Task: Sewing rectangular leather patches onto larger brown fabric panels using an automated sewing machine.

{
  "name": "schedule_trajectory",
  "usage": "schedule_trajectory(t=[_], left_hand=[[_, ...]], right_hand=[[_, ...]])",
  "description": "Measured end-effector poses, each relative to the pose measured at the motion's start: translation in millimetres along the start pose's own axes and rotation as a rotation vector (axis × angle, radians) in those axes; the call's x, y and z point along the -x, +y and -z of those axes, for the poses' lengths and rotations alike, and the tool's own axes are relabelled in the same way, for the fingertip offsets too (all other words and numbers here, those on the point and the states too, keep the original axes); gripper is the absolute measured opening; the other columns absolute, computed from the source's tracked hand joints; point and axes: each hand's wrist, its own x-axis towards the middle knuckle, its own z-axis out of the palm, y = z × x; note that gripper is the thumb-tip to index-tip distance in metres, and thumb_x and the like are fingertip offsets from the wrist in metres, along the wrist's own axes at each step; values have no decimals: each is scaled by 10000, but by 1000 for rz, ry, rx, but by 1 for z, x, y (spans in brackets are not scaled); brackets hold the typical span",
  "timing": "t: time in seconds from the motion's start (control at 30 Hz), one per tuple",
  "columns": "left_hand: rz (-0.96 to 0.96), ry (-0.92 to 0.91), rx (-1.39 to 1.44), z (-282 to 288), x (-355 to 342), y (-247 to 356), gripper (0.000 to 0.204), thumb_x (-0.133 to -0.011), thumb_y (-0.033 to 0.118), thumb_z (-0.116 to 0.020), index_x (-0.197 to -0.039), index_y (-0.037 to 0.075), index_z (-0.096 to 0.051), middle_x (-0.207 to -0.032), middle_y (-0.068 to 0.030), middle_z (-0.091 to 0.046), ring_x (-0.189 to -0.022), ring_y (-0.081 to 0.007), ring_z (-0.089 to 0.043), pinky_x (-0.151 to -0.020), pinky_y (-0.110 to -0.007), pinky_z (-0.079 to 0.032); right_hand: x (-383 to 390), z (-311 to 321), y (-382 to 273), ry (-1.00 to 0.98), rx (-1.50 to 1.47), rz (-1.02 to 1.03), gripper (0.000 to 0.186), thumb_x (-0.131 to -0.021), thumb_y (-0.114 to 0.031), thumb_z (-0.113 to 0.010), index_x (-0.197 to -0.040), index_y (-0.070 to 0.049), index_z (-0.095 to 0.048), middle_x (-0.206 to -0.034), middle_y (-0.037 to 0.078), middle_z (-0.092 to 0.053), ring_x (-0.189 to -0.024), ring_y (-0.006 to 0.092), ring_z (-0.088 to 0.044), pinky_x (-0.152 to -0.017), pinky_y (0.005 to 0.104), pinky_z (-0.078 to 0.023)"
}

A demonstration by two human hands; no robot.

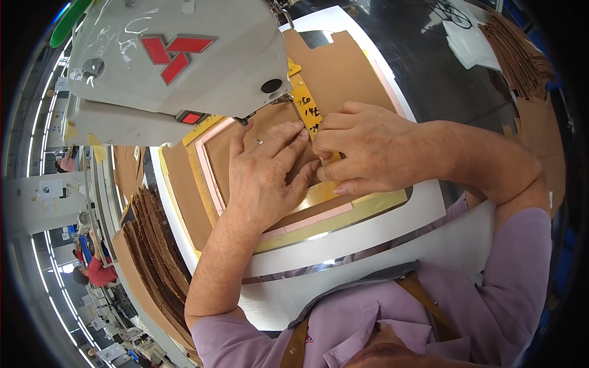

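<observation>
My left hand (pixel 264 165) lies palm down on a brown fabric piece (pixel 218 153), its fingers stretched out and a ring on one of them. To its right, my right hand (pixel 368 147) is closed, with fingertips pinched at the inner edge of a flat sewing template (pixel 196 168). What the pinch holds is hidden by the fingers. A yellow strip (pixel 304 101) with black handwriting runs down to the right hand. Yellow and pink tape lines the template's opening around the fabric. Close above the left fingertips is the sewing machine head (pixel 184 67), grey with a red emblem.
A stack of brown fabric pieces (pixel 153 245) stands left of the white work surface (pixel 405 214). More brown pieces (pixel 515 49) lie at the far right, beside white sheets (pixel 469 46) and a black cable. Another person in red (pixel 101 273) is in the background.
</observation>
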Motion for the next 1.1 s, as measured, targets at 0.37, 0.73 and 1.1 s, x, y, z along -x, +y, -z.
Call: schedule_trajectory(t=[0.37,0.73,1.1], left_hand=[[64,116,-59,-9,-6,0,412,-852,259,-757,-1209,63,-699,-1274,-45,-642,-1183,-206,-621,-1122,-533,-325],[5,54,122,-1,2,-16,334,-849,243,-754,-1158,118,-732,-1318,-7,-651,-1213,-178,-614,-1121,-491,-291],[80,130,37,-15,-8,-26,363,-855,256,-744,-1199,143,-719,-1321,-35,-644,-1132,-204,-649,-1080,-478,-313]], right_hand=[[-1,-4,15,33,116,-19,287,-865,-375,-723,-1053,-159,-735,-1062,22,-584,-1063,198,-556,-888,373,-451],[1,-2,25,26,133,-99,441,-830,-353,-754,-1203,-129,-680,-1161,66,-596,-1145,261,-579,-1009,416,-457],[6,-6,35,85,328,-145,483,-941,-442,-646,-1258,-78,-669,-1261,87,-657,-1249,235,-560,-1114,399,-381]])
